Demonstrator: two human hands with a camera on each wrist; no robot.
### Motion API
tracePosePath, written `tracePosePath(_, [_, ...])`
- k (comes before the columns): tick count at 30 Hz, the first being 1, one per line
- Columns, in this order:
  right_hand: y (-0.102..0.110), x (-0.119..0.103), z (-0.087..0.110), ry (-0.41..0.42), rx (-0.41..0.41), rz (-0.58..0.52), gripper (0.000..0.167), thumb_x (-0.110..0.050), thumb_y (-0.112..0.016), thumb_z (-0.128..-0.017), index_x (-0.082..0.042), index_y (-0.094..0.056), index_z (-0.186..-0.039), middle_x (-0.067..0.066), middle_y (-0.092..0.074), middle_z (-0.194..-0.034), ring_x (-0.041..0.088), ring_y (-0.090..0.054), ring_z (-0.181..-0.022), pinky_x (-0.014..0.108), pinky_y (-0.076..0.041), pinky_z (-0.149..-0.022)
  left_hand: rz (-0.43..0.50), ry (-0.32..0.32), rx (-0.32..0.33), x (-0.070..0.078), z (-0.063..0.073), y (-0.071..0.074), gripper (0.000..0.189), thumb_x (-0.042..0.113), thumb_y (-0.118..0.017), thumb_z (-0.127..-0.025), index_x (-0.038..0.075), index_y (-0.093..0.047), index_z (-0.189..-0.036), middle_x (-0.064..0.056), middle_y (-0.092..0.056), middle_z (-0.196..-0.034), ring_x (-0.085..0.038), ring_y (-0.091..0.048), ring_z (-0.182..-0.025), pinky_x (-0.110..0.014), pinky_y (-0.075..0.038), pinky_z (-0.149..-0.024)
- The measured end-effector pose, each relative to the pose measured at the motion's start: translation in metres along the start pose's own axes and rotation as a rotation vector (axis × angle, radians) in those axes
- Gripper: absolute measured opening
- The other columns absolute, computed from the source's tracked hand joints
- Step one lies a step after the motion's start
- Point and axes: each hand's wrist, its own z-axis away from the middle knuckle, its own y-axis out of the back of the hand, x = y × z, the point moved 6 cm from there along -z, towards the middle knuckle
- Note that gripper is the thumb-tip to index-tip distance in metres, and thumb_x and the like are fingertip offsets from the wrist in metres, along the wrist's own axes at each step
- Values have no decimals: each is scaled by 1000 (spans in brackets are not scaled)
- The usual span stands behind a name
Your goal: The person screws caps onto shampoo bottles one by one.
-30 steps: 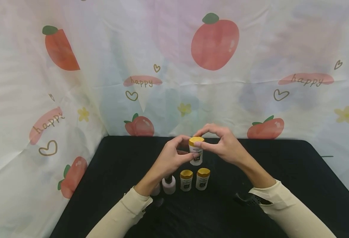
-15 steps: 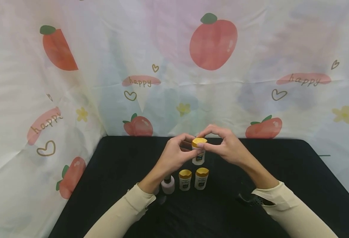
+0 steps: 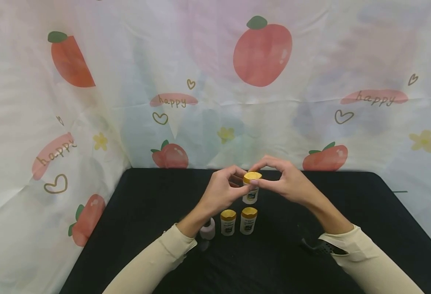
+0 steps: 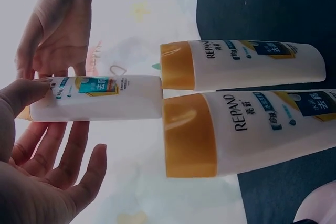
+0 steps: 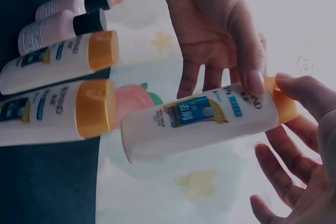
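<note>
A white shampoo bottle with a gold cap [image 3: 250,198] is held upright between both hands above the black table. The left hand [image 3: 220,192] grips its upper body, the thumb lying across the front label just under the cap. The right hand [image 3: 290,181] pinches the gold cap [image 5: 283,103] between thumb and fingers. Two matching shampoo bottles, the left one [image 3: 228,223] and the right one [image 3: 248,221], stand side by side nearer the person. In the left wrist view the held bottle's base overlaps the cap of a standing bottle [image 4: 257,64].
Left of the standing pair is a pale pink bottle with a black cap [image 3: 208,232], partly behind the left wrist. A second pink bottle [image 5: 60,3] shows in the right wrist view. A printed curtain [image 3: 208,53] hangs behind the black table [image 3: 156,196].
Both hands have shifted a little to the right with the shampoo bottle between them. The left forearm covers more of the pink bottles. The standing bottles keep their places on the table.
</note>
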Motion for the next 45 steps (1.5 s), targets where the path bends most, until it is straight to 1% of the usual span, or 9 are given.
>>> tracePosePath(2, [2, 1, 1, 11, -8, 14, 27, -13, -77, -91, -27, -70, -114, -8, -66, -113, 11, -59, -109, 32, -45, -98, -4, 2, -3, 0, -1, -3, 24, 23, -78, -92, 11, -68, -110, -1, -70, -108, -12, -70, -97, -32, -59, -86])
tracePosePath(5, [5, 3, 3, 27, -12, 34, 28, -11, -78, -91, -26, -71, -114, -9, -67, -112, 11, -59, -107, 29, -45, -96, -6, 5, -7, -1, -1, -7, 25, 25, -79, -91, 12, -69, -110, 0, -70, -108, -10, -70, -95, -27, -59, -84])
tracePosePath(8, [7, 5, 6, 31, -13, 40, 29, -11, -79, -89, -26, -71, -113, -9, -67, -110, 11, -60, -103, 27, -48, -92, -5, 4, -17, -2, -1, -11, 25, 26, -79, -91, 13, -69, -110, 1, -70, -108, -9, -70, -94, -23, -58, -81])
tracePosePath(18, [9, 16, 16, 46, -36, 39, 29, -11, -82, -87, -25, -72, -110, -9, -69, -106, 11, -60, -98, 25, -47, -88, -24, 25, -100, -7, -1, -27, 27, 28, -77, -92, 15, -67, -113, 4, -68, -108, -5, -66, -93, -19, -56, -79])
tracePosePath(25, [9, 23, 24, -7, -69, 25, 25, -13, -80, -89, -24, -71, -110, -8, -69, -107, 12, -62, -102, 26, -49, -89, -41, 25, -119, -12, -2, -36, 27, 28, -78, -92, 14, -67, -111, 3, -68, -104, -4, -66, -91, -18, -56, -77])
tracePosePath(29, [9, 31, 28, -47, -87, 14, 25, -13, -79, -90, -24, -71, -111, -7, -69, -109, 14, -60, -105, 27, -49, -90, -39, 37, -134, -15, -3, -41, 25, 27, -78, -92, 13, -66, -109, 3, -68, -101, -5, -67, -89, -17, -56, -74])
tracePosePath(34, [8, 40, 35, -64, -105, -5, 25, -13, -80, -89, -23, -71, -110, -6, -69, -108, 14, -60, -104, 28, -51, -88, -43, 60, -167, -17, -3, -50, 25, 23, -79, -91, 11, -67, -109, 2, -70, -99, -2, -66, -84, -17, -56, -70])
tracePosePath(39, [6, 47, 41, -51, -123, -26, 25, -13, -81, -88, -24, -72, -108, -6, -69, -107, 13, -62, -100, 29, -54, -84, -43, 74, -188, -21, -2, -57, 26, 23, -81, -89, 10, -68, -107, 1, -72, -96, -2, -67, -82, -17, -55, -69])
tracePosePath(45, [3, 52, 46, -12, -141, 13, 25, -14, -81, -88, -25, -71, -108, -7, -68, -105, 13, -60, -100, 29, -51, -86, -52, 75, -243, -25, -1, -66, 26, 22, -80, -89, 10, -68, -108, 3, -71, -95, 2, -65, -80, -15, -55, -70])
